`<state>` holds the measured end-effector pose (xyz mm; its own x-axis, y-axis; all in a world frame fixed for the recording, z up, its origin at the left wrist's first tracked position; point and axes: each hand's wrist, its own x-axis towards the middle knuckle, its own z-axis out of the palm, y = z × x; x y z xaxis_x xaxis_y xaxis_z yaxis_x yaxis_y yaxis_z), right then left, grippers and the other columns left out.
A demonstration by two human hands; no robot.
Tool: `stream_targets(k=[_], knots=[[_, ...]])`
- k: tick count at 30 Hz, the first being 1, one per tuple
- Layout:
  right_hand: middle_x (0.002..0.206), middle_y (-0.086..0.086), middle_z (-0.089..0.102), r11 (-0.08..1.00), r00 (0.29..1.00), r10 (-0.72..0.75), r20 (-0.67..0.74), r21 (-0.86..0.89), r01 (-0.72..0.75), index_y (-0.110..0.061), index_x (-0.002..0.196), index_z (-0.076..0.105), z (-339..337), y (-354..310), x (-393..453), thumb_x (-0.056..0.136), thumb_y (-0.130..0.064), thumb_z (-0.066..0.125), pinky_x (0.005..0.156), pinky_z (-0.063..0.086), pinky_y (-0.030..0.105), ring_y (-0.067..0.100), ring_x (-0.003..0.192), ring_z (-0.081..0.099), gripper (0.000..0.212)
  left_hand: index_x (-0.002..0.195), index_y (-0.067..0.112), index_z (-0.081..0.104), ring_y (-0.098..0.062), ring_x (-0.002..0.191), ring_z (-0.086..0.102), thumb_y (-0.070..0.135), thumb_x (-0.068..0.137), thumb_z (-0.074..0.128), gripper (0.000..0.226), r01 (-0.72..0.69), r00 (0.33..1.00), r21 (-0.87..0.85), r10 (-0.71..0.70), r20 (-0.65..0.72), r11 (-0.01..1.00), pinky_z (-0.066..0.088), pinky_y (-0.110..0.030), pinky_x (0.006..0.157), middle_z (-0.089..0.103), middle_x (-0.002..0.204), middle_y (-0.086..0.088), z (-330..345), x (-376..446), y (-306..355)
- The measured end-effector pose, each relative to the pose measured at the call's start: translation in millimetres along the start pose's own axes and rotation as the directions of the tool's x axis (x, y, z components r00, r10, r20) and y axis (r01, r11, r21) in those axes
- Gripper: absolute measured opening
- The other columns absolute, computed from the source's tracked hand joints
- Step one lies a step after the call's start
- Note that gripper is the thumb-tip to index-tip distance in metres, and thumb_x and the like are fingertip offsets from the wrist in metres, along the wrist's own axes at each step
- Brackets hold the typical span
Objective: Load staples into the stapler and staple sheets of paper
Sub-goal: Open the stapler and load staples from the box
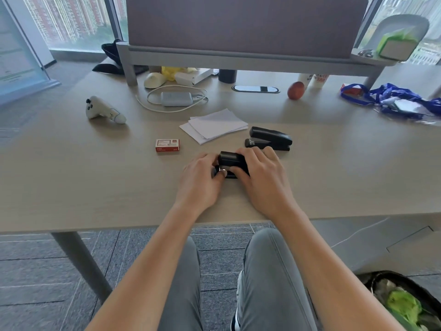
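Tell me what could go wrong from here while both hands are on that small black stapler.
1. The left hand has fingertips at the metal front of the small black stapler that the right hand grips; a pinch looks possible.
2. The red and white staple box appears closed, so the stapler may be empty.
3. A second black stapler lies nearby, easy to confuse.

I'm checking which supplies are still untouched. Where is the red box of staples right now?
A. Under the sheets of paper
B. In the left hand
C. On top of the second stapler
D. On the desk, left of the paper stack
D: the red staple box lies on the desk, left of the paper stack, with neither hand touching it.
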<state>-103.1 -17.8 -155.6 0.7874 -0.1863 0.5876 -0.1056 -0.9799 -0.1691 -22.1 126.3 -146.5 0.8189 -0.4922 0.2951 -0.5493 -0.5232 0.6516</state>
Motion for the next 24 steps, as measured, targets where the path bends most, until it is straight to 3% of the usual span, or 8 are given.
stream_targets(k=[4,7,10,13,15,16,20,24], knots=[[0.108,0.007,0.070,0.996,0.998,0.053,-0.046,0.068,-0.050,-0.011,0.121,0.061,0,-1,1,0.099,-0.036,0.060,0.081,0.045,0.039,0.029,0.094,0.054,0.033,0.106,0.025,0.066,-0.026,0.095,0.058,0.022,0.087,0.064,0.019,0.010,1.000,0.005,-0.010,0.000,1.000,0.042,-0.035,0.077,0.063,0.103,0.002,0,0,1],[0.104,0.005,0.071,0.916,0.948,0.276,-0.159,0.342,-0.209,-0.012,0.120,0.058,-6,5,5,0.103,-0.032,0.054,0.072,0.032,0.029,0.027,0.092,0.061,0.027,0.112,0.027,0.067,-0.023,0.100,0.057,0.024,0.091,0.061,0.022,0.011,1.000,0.013,-0.011,0.015,1.000,0.041,-0.033,0.080,0.061,0.108,0.004,1,0,-1],[0.091,0.001,0.072,0.811,0.874,0.467,-0.132,0.457,-0.364,-0.017,0.116,0.055,-10,10,1,0.105,-0.038,0.046,0.067,0.042,0.035,0.027,0.078,0.065,0.025,0.108,0.024,0.066,-0.022,0.096,0.056,0.024,0.093,0.059,0.017,-0.005,1.000,0.032,0.005,0.016,0.999,0.036,-0.032,0.076,0.056,0.102,0.008,1,0,-2],[0.076,0.003,0.072,0.488,0.690,0.723,0.033,0.684,-0.543,-0.022,0.097,0.058,-15,19,-3,0.107,-0.039,0.039,0.068,0.059,0.052,0.027,0.064,0.067,0.027,0.110,0.022,0.067,-0.025,0.097,0.057,0.022,0.092,0.060,0.019,-0.006,1.000,0.030,0.007,-0.011,1.000,0.037,-0.031,0.077,0.060,0.107,0.001,1,0,-3],[0.066,0.003,0.074,0.196,0.578,0.778,0.244,0.780,-0.594,-0.015,0.096,0.063,-23,26,-2,0.110,-0.032,0.040,0.053,0.059,0.040,0.018,0.051,0.064,0.032,0.114,0.020,0.067,-0.026,0.098,0.057,0.022,0.093,0.060,0.023,-0.002,1.000,0.040,0.003,-0.017,0.999,0.039,-0.032,0.079,0.061,0.110,-0.002,2,0,-4],[0.064,0.004,0.075,0.147,0.548,0.776,0.313,0.754,-0.640,-0.009,0.098,0.065,-28,30,-1,0.110,-0.032,0.040,0.044,0.053,0.031,0.016,0.044,0.060,0.036,0.114,0.019,0.067,-0.027,0.097,0.057,0.023,0.093,0.060,0.023,-0.002,1.000,0.048,0.003,-0.016,0.999,0.040,-0.033,0.079,0.061,0.110,-0.002,2,0,-4],[0.056,0.010,0.073,0.216,0.497,0.735,0.461,0.535,-0.816,-0.002,0.085,0.066,-44,31,-1,0.109,-0.036,0.045,0.031,0.037,0.021,0.014,0.030,0.050,0.047,0.112,0.017,0.066,-0.028,0.096,0.057,0.024,0.094,0.058,0.021,0.000,1.000,0.073,0.002,-0.020,0.997,0.040,-0.034,0.078,0.060,0.107,-0.004,3,-1,-4],[0.055,0.006,0.072,0.423,0.657,0.651,0.379,0.538,-0.729,-0.004,0.079,0.071,-44,14,-1,0.105,-0.033,0.053,0.037,0.039,0.023,0.014,0.032,0.050,0.043,0.124,0.019,0.064,-0.027,0.104,0.057,0.025,0.094,0.058,0.031,0.000,1.000,0.025,0.001,-0.012,1.000,0.046,-0.040,0.090,0.060,0.116,-0.004,2,-2,-4]])
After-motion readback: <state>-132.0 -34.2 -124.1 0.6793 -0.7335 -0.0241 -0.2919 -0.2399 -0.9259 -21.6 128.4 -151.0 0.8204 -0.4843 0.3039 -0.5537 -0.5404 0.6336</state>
